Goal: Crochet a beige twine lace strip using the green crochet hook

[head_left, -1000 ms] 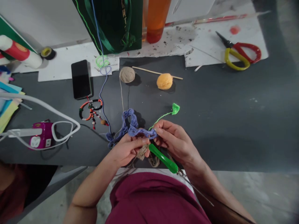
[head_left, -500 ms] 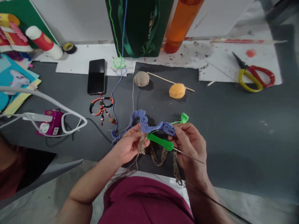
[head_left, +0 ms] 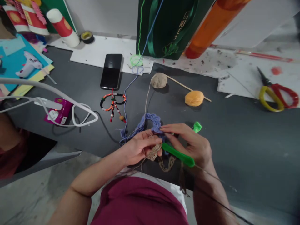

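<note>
My left hand (head_left: 138, 148) pinches a beige crochet strip (head_left: 153, 153) together with a blue crochet strip (head_left: 147, 123) near the table's front edge. My right hand (head_left: 192, 145) grips a green-handled crochet hook (head_left: 178, 153), its fingers reaching onto the blue strip. More beige crochet (head_left: 167, 162) hangs below the hands. A beige yarn ball (head_left: 158, 80) feeds a thread toward my hands. An orange yarn ball (head_left: 194, 98) lies beside a thin wooden stick (head_left: 180, 83). A small green crochet piece (head_left: 197, 126) lies just past my right hand.
A black phone (head_left: 111, 71) and a beaded ring (head_left: 112, 102) lie at left centre. A pink power strip (head_left: 59, 114) with white cables sits left. Scissors (head_left: 276, 92) rest far right on white paper. A green bag (head_left: 171, 28) and an orange bottle (head_left: 208, 26) stand behind.
The view has swung left and tilted. My hands have drawn closer together over the blue strip, and the green hook now slants down to the right.
</note>
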`<state>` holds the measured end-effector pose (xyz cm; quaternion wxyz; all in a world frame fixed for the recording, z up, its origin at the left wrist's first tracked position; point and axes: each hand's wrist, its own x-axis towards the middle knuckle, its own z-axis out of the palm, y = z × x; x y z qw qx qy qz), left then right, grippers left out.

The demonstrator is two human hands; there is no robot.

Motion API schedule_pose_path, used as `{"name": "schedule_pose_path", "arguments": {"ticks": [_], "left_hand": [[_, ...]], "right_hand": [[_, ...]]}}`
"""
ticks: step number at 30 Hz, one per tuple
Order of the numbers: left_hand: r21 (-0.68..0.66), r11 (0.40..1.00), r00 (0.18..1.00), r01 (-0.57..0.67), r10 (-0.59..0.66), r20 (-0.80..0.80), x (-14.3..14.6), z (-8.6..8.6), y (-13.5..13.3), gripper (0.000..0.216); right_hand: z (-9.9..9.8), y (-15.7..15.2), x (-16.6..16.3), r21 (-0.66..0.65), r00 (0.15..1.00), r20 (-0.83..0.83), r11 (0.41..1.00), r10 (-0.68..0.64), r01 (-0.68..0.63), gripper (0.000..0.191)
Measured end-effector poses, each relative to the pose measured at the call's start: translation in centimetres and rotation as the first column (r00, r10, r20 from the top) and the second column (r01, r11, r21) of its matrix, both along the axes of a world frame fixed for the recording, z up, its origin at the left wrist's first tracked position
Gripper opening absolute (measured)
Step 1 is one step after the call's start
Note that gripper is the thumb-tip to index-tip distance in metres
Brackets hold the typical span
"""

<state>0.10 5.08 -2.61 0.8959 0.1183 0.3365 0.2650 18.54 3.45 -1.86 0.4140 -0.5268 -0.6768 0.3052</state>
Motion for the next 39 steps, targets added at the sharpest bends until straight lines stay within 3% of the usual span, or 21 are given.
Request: {"name": "schedule_pose_path", "arguments": {"ticks": [2,5,7,8,10,13,15,18,20,22,25,27,32,36,39], "left_hand": [[-0.001,1.0,1.0,-0.001,0.001,0.024,-0.1,0.1,0.0,0.043],[0.002,1.0,0.999,0.019,-0.019,0.034,-0.2,0.3,0.0,0.045],[0.011,0.999,0.998,0.047,-0.047,0.045,-0.2,0.3,0.0,0.047],[0.02,0.997,0.996,0.068,-0.069,0.05,-0.2,0.3,-0.1,0.048],[0.053,0.991,0.991,0.12,-0.123,0.059,-0.2,0.4,-0.2,0.047],[0.119,0.974,0.977,0.193,-0.202,0.071,-0.2,0.4,-0.3,0.04],[0.132,0.966,0.969,0.222,-0.234,0.08,-0.3,0.4,-0.3,0.044],[0.126,0.965,0.968,0.231,-0.241,0.071,-0.5,0.2,-0.4,0.072],[0.136,0.961,0.965,0.24,-0.252,0.079,-0.6,0.0,-0.5,0.082],[0.164,0.95,0.953,0.265,-0.284,0.109,-0.7,-0.1,-0.5,0.076],[0.226,0.919,0.923,0.323,-0.359,0.139,-0.9,-0.1,-0.5,0.054],[0.241,0.904,0.91,0.354,-0.393,0.136,-1.0,0.0,-0.5,0.047],[0.151,0.938,0.941,0.312,-0.327,0.087,-0.9,0.2,-0.5,0.052],[0.086,0.971,0.975,0.223,-0.222,-0.017,-0.8,0.3,-0.4,0.053],[0.055,0.978,0.98,0.199,-0.198,-0.024,-0.8,0.4,-0.3,0.057]], "right_hand": [[-0.3,-0.1,0.0,-0.08,0.982,-0.002,0.979,-0.188,0.187,0.013],[0.0,-0.1,0.6,-0.092,0.884,-0.012,0.881,-0.467,0.464,0.01],[0.3,0.2,1.0,-0.067,0.857,-0.044,0.857,-0.514,0.511,0.013],[0.4,0.3,1.2,-0.069,0.883,-0.055,0.884,-0.466,0.463,0.016],[0.4,0.6,1.1,-0.101,0.967,-0.062,0.966,-0.246,0.239,0.024],[0.2,0.7,0.5,-0.136,0.999,-0.028,0.99,0.044,-0.048,0.02],[0.0,0.7,0.1,-0.141,1.0,0.006,0.99,0.017,-0.016,0.011],[-0.3,0.6,0.2,-0.134,0.964,0.069,0.956,-0.255,0.262,0.014],[-0.6,0.8,0.8,-0.062,0.893,0.134,0.896,-0.43,0.441,0.016],[-1.1,1.0,1.3,0.069,0.838,0.215,0.864,-0.501,0.499,0.016],[-1.7,1.2,1.6,0.264,0.831,0.34,0.893,-0.439,0.364,0.017],[-1.8,1.1,1.2,0.311,0.841,0.413,0.922,-0.351,0.232,0.024],[-1.1,1.0,-0.2,0.199,0.786,0.61,0.98,-0.099,-0.03,0.046],[-0.8,1.2,-1.0,0.092,0.708,0.706,0.994,-0.026,-0.055,0.056],[-1.1,1.4,-1.2,0.12,0.701,0.704,0.992,-0.113,0.039,0.039]]}}
